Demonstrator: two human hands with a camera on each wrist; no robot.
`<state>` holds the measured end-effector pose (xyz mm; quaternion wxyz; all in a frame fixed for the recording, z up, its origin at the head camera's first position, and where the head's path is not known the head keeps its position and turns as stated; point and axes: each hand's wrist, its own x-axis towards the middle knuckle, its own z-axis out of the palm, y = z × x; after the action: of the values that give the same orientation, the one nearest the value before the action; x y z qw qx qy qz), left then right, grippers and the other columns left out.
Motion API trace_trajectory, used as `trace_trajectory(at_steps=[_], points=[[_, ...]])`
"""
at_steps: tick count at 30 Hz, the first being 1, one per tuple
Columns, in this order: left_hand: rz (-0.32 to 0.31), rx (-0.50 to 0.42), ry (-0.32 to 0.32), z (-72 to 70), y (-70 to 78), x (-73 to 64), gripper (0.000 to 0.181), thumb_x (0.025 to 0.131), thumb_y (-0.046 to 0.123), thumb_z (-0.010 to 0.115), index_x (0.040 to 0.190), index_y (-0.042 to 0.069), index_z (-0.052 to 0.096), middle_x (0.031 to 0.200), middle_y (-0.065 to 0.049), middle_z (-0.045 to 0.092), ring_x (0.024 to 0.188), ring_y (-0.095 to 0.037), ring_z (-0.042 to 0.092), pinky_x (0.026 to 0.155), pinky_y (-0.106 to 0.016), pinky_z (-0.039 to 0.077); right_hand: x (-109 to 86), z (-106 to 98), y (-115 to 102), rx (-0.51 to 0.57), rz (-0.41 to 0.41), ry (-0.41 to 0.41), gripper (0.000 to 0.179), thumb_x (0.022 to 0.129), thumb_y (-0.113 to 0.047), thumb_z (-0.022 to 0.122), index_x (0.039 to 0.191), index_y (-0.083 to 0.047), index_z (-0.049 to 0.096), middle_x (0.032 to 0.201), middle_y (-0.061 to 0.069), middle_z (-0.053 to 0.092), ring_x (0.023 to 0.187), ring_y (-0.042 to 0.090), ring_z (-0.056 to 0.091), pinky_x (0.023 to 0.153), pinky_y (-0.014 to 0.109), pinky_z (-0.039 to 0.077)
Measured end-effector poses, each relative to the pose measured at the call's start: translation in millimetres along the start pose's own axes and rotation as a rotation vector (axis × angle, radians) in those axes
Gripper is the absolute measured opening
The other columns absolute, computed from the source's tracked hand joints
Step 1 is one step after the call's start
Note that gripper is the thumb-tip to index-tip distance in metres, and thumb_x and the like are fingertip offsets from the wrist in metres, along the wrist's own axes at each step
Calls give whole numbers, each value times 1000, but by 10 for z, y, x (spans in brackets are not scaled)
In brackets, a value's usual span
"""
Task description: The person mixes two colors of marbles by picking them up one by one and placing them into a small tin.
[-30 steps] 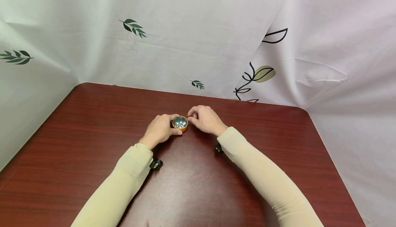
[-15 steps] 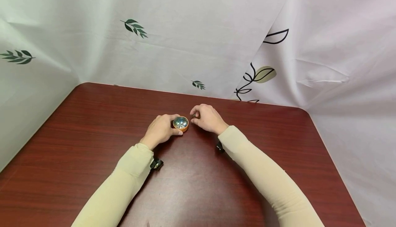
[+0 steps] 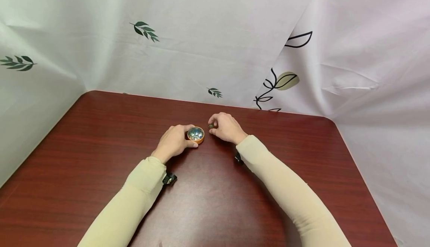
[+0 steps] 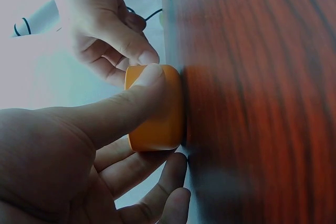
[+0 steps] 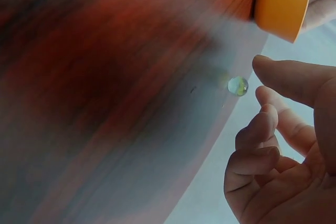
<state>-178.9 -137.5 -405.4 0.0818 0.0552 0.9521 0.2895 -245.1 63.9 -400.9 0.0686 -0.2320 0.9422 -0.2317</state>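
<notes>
My left hand [image 3: 171, 140] grips a small round orange cup [image 4: 152, 114], thumb on one side and fingers round the other. The cup stands upright on the table, with several shiny glass marbles [image 3: 196, 133] inside. Just right of the cup, a clear glass marble [image 5: 238, 86] with a yellow-green swirl lies on the tabletop. My right hand [image 3: 226, 128] is beside this marble, thumb and index finger spread around it with a gap showing in the right wrist view. The other fingers of that hand are loosely bent.
A dark red wood-grain table [image 3: 208, 202] lies under both hands. White cloth [image 3: 188, 45] with leaf prints hangs behind its far edge and along its sides. Black wrist cameras [image 3: 169, 179] sit at the cuffs of the pale sleeves.
My right hand has shifted slightly right, away from the cup, and the loose marble now shows between its thumb and index finger. My left hand stays round the cup.
</notes>
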Motion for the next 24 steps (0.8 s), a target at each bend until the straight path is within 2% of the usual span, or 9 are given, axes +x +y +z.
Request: trace_trajectory(at_steps=[12, 24], points=[[3, 0, 4, 3, -3, -2, 64, 84, 31, 84, 141, 16, 60, 126, -13, 67, 116, -37, 58, 90, -49, 50, 37, 11, 5, -23, 32, -17, 20, 88, -19, 79, 106, -13, 72, 91, 1, 59, 84, 18, 55, 74, 33, 47], [5, -7, 6, 7, -4, -2, 64, 83, 31, 85, 141, 17, 61, 125, -13, 68, 113, -33, 61, 89, -47, 51, 81, 10, 37, -33, 34, -26, 20, 88, -19, 78, 106, -12, 72, 90, 1, 61, 81, 18, 57, 73, 33, 48]])
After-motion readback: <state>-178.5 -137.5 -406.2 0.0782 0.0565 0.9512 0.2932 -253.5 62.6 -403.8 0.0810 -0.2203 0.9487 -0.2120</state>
